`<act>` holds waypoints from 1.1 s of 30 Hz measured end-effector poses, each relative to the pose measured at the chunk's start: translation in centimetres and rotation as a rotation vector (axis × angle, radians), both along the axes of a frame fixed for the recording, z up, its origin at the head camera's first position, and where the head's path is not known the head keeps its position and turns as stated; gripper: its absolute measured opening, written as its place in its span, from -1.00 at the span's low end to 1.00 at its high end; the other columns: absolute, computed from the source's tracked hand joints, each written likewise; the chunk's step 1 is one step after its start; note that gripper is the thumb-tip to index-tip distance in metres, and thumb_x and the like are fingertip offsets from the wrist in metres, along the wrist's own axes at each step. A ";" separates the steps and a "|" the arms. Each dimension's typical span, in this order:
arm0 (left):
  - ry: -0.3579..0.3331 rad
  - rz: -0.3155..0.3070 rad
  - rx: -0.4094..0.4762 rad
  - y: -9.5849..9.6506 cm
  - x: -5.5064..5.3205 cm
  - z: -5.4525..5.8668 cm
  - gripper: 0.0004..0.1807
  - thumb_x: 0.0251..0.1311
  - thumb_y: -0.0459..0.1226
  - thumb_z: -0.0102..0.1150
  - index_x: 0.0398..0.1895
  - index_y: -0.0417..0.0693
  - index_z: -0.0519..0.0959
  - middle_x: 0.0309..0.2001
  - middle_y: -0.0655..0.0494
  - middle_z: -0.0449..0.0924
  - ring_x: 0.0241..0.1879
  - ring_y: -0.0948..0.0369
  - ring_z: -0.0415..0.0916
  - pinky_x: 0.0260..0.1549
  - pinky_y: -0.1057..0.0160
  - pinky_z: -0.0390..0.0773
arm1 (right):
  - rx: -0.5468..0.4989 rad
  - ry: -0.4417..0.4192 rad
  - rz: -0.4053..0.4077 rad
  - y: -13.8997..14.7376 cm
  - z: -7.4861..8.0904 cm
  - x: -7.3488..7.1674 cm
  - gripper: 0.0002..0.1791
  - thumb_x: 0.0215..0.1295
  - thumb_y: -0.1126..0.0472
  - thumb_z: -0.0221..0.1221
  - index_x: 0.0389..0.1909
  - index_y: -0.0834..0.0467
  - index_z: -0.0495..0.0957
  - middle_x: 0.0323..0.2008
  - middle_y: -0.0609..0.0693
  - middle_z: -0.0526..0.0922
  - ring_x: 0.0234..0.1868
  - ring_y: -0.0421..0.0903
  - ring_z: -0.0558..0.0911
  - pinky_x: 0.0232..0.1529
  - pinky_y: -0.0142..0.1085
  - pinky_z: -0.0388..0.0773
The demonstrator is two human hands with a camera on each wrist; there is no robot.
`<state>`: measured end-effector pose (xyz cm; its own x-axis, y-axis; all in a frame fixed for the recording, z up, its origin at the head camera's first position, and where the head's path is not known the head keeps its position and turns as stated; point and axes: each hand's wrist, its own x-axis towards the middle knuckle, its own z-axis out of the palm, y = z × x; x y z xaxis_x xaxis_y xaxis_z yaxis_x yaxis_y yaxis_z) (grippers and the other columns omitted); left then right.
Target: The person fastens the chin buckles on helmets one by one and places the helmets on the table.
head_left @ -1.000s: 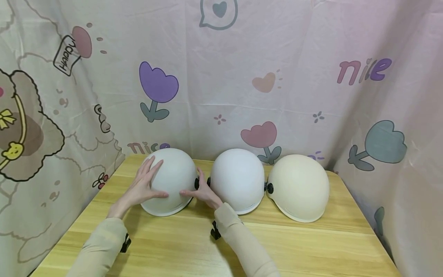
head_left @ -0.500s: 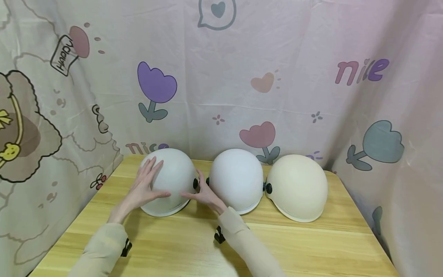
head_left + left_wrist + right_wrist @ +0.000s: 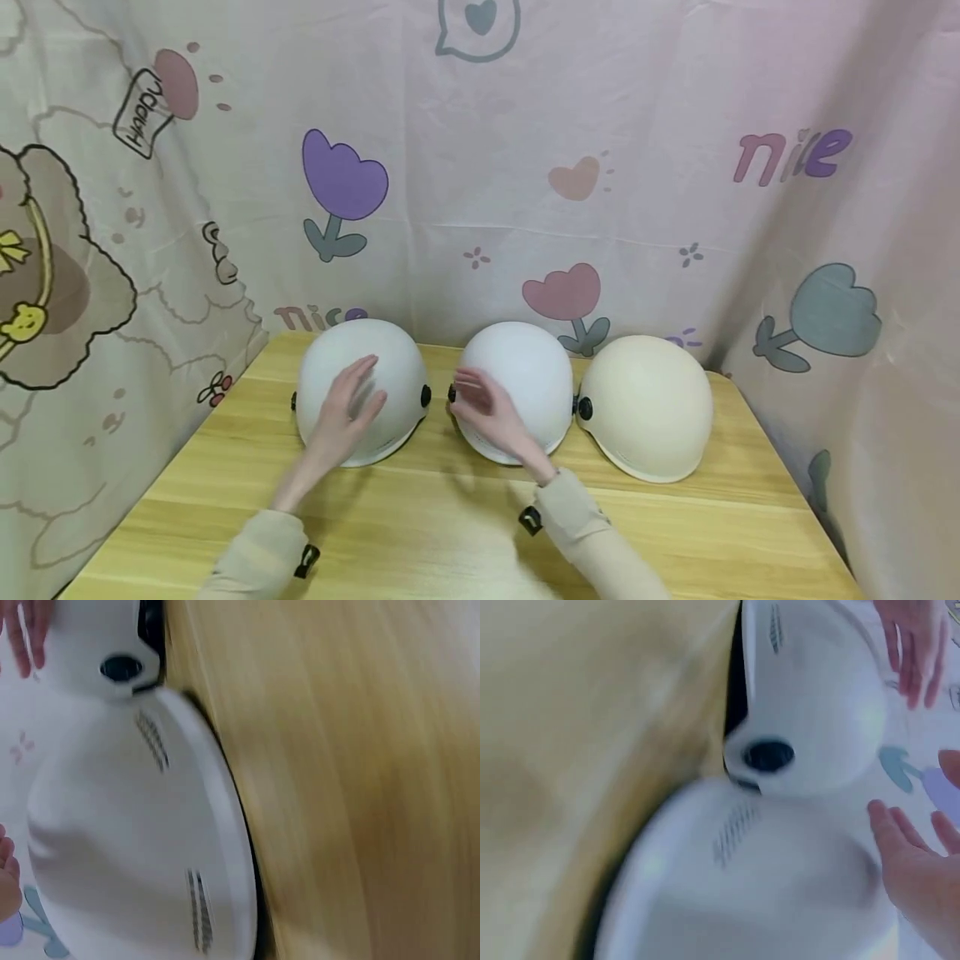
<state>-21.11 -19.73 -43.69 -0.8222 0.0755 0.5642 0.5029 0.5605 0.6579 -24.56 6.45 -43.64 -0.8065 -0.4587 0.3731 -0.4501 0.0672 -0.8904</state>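
Mid helmet (image 3: 538, 379) on table (image 3: 442, 533) nr far edge (12 o'c). L helmet (image 3: 399, 375) at its 9 o'c, small gap btwn; R helmet (image 3: 651, 404) at its 3 o'c, just beside. Knobs (image 3: 426, 396): L helmet's at 9 & 3, mid's at 9 & 3, R's at 9. Backdrop (image 3: 465, 125) behind table at 12, also round its 9 & 3 sides. L hand (image 3: 339, 421) before L helmet, approx 7 o'c; R hand (image 3: 495, 414) before mid helmet, approx 8 o'c. Sleeves (image 3: 258, 557) over near part of table, 7 & 5 o'c.
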 end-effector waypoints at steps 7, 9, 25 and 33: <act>-0.016 -0.030 -0.005 3.1 0.4 -0.7 -0.46 0.36 -0.40 0.13 0.38 -0.37 0.33 0.33 -0.34 0.42 0.30 -0.27 0.39 0.29 -0.34 0.35 | -0.144 0.069 -0.174 5.3 1.3 -0.3 -0.51 0.29 0.51 0.19 0.24 0.46 0.40 0.10 0.49 0.57 0.00 0.15 0.74 0.03 -0.35 0.69; -0.075 -0.053 -0.001 3.9 0.3 -0.9 -0.44 0.38 -0.39 0.11 0.40 -0.39 0.30 0.35 -0.36 0.40 0.31 -0.27 0.39 0.31 -0.30 0.37 | -0.191 0.092 -0.247 6.7 1.1 -0.5 -0.56 0.28 0.54 0.18 0.18 0.48 0.44 0.01 0.52 0.59 -0.15 -0.06 0.77 -0.10 -0.43 0.70; -0.530 -0.202 0.113 7.8 -1.9 -3.2 -0.22 0.49 -0.23 -0.01 0.57 -0.40 -0.12 0.55 -0.42 -0.07 0.53 -0.32 -0.01 0.51 -0.21 0.08 | -0.030 -0.252 -0.528 12.2 -1.4 -1.4 -0.37 0.62 0.10 -0.11 0.54 0.30 0.02 0.55 0.35 0.03 0.56 0.30 0.07 0.58 0.16 0.00; -0.600 -0.287 0.183 9.1 -2.9 -3.5 -0.18 0.50 -0.25 -0.04 0.56 -0.46 -0.23 0.57 -0.45 -0.28 0.56 -0.31 -0.19 0.53 -0.19 -0.05 | 0.045 -0.381 -0.432 12.7 -2.1 -1.4 -0.22 0.63 -0.11 -0.25 0.60 0.23 -0.29 0.61 0.34 -0.29 0.63 0.29 -0.20 0.60 0.22 -0.22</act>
